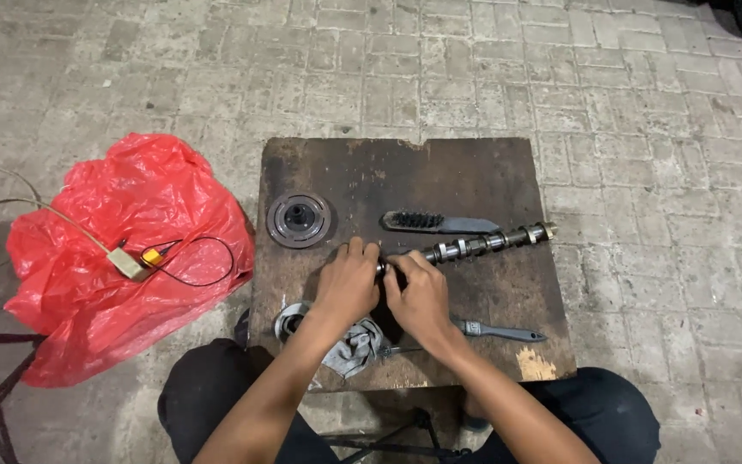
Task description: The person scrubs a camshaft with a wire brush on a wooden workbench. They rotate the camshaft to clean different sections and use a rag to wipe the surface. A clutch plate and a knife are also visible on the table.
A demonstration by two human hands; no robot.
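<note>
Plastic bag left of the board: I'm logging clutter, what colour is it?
The plastic bag is bright red, plain to see in the head view.

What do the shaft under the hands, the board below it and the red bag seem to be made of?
Shaft: apparently metal, grey with dull shine on its lobes. Board: likely wood, dark and stained, with a pale chipped patch at one corner. Red bag: thin plastic film, glossy and crumpled. Both hands grip the shaft's near end.
</note>
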